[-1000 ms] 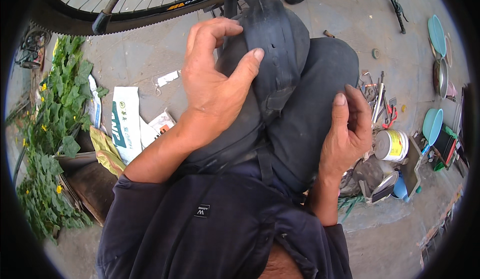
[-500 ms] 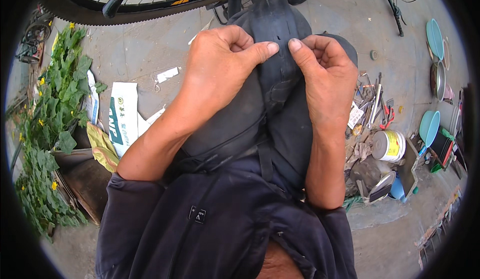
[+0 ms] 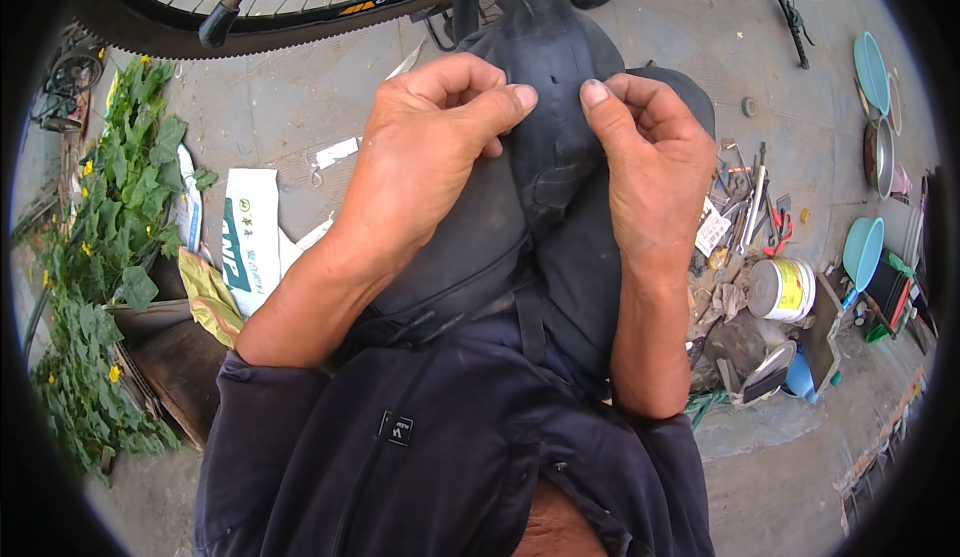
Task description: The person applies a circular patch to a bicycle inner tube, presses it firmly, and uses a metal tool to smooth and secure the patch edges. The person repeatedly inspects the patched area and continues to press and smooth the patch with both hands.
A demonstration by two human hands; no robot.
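A black rubber inner tube (image 3: pixel 548 142) lies over my dark-trousered legs, its upper end running up toward the bicycle. A small dark hole (image 3: pixel 554 79) shows in its surface between my two thumbs. My left hand (image 3: pixel 420 152) pinches the tube's left side, thumb on top and fingers curled below. On the other side, my right hand (image 3: pixel 655 162) has its thumb on the tube's right edge, fingers bent behind it. Between the thumbs the rubber is spread fairly flat; the fingertips beneath are hidden.
A bicycle wheel (image 3: pixel 300 19) stands close beyond my knees. To the right lie scattered hand tools (image 3: pixel 752 197), a white bucket (image 3: pixel 780 289) and blue basins (image 3: pixel 862 254). Leafy plants (image 3: pixel 95 307), a white printed sack (image 3: pixel 252 237) and a brown box (image 3: pixel 175 367) are at the left.
My left hand has shifted a little left and the gap between my thumbs has widened. The tube's lower part looks more spread out. My right hand has barely moved.
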